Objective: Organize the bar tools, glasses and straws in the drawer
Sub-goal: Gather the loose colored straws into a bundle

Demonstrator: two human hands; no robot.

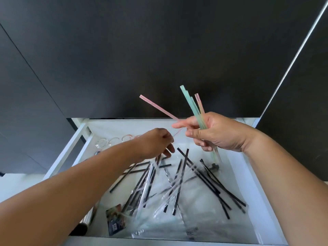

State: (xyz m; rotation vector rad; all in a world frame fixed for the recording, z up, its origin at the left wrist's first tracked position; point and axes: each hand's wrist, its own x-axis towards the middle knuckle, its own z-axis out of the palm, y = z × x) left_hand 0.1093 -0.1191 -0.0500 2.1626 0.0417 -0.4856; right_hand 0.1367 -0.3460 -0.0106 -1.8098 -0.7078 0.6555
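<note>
The white drawer (248,174) stands open below me. My right hand (216,132) is raised over its back part and grips a bundle of pale green and pink straws (194,107) that points upward. One pink straw (158,107) sticks out to the upper left between its thumb and forefinger. My left hand (156,142) reaches in from the left with curled fingers, pinching the end of a thin pink straw (177,133) that runs up toward my right hand. Several black straws (209,181) lie scattered on the drawer floor. Several clear glasses (114,140) stand in a row at the back left.
Crumpled clear plastic bags (170,224) and a small printed card (116,221) lie at the drawer's front. A dark tool (82,226) sits at the front left, partly under my left arm. A small metal piece (213,167) lies under my right hand. Dark cabinet fronts (124,50) rise behind.
</note>
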